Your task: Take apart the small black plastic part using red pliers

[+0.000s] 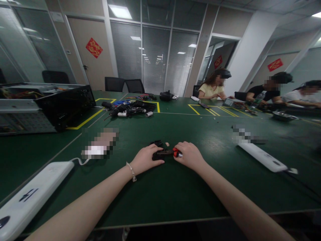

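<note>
Pliers with dark jaws and red grips (176, 152) lie in my right hand (188, 154), whose fingers are wrapped round the handles. Their jaws point left and meet a small black part (157, 155) pinched in my left hand (145, 158). I cannot tell whether the jaws clamp the part or only touch it. Just behind the left fingers lies another black piece (156, 143), partly hidden by them. A small tan scrap (167, 144) rests on the table between the hands.
On the green table (140, 201), an opened computer case (67, 107) stands left and a tool pile (130, 107) lies farther back. White power strips (37, 194) (262, 155) flank both arms. A blurred-out device (101, 144) is at left. Several people sit at the far right.
</note>
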Demonstrator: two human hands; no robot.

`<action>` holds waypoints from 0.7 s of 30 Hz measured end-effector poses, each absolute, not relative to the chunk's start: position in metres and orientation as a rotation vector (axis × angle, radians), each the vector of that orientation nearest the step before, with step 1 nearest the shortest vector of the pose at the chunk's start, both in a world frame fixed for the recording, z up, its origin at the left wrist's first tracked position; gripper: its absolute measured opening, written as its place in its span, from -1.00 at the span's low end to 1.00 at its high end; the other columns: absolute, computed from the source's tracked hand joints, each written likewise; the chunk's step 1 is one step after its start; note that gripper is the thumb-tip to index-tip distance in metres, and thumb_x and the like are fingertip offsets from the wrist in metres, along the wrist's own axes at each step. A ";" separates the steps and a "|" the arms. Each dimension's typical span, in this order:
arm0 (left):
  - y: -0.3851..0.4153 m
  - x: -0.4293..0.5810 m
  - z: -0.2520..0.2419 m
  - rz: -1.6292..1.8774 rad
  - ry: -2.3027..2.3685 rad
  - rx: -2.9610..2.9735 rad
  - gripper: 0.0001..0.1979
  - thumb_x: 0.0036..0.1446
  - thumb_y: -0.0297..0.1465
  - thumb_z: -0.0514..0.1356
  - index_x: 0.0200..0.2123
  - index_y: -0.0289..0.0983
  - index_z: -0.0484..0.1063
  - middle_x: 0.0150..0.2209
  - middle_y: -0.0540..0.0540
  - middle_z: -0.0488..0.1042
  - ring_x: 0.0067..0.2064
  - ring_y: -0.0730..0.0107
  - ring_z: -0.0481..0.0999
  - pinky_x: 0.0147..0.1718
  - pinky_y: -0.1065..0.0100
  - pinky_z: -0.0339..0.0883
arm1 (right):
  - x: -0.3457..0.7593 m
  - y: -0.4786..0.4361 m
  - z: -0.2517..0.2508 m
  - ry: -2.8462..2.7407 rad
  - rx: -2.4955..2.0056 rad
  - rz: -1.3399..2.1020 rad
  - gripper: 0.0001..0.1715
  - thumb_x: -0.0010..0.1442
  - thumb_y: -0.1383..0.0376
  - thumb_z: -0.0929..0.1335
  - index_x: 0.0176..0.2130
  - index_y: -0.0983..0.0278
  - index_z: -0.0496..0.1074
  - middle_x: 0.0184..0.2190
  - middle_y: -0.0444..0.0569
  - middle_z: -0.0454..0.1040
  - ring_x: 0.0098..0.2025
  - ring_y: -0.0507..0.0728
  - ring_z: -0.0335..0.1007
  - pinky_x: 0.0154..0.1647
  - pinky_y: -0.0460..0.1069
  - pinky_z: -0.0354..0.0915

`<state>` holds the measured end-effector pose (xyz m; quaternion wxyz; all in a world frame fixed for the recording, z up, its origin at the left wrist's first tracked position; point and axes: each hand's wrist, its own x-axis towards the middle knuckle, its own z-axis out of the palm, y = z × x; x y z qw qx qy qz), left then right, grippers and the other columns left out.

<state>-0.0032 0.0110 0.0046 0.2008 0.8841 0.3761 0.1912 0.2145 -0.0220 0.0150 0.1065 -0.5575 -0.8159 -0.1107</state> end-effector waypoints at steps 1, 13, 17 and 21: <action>0.011 -0.003 0.004 0.540 1.048 2.476 -0.50 -0.02 -0.08 0.15 -0.01 -0.14 0.29 -0.05 -0.08 0.32 -0.11 0.19 0.37 -0.18 0.23 0.28 | 0.214 -0.022 0.015 -2.405 -1.639 -0.341 -0.77 0.01 0.21 0.29 -0.31 0.28 0.39 -0.36 -0.04 0.41 -0.33 0.08 0.25 -0.33 -0.04 0.13; 0.013 -0.003 0.001 0.562 1.034 2.489 -0.51 -0.01 -0.09 0.15 -0.01 -0.13 0.28 -0.07 -0.06 0.32 -0.13 0.21 0.38 -0.21 0.25 0.29 | 0.215 -0.021 0.013 -2.403 -1.649 -0.302 -0.77 -0.01 0.21 0.30 -0.32 0.27 0.39 -0.38 -0.04 0.41 -0.35 0.09 0.26 -0.35 -0.04 0.14; 0.012 -0.003 0.002 0.541 1.042 2.475 -0.50 -0.01 -0.09 0.14 0.00 -0.14 0.28 -0.07 -0.08 0.32 -0.14 0.21 0.39 -0.23 0.25 0.29 | 0.216 -0.022 0.015 -2.409 -1.619 -0.314 -0.77 0.00 0.22 0.29 -0.31 0.28 0.39 -0.38 -0.03 0.41 -0.35 0.09 0.25 -0.35 -0.03 0.14; 0.011 -0.003 0.003 0.541 1.056 2.474 -0.50 -0.02 -0.08 0.15 -0.01 -0.14 0.29 -0.06 -0.08 0.33 -0.13 0.20 0.38 -0.22 0.25 0.29 | 0.215 -0.023 0.017 -2.421 -1.591 -0.369 -0.77 0.01 0.23 0.29 -0.30 0.29 0.39 -0.35 0.00 0.41 -0.33 0.11 0.25 -0.33 -0.01 0.13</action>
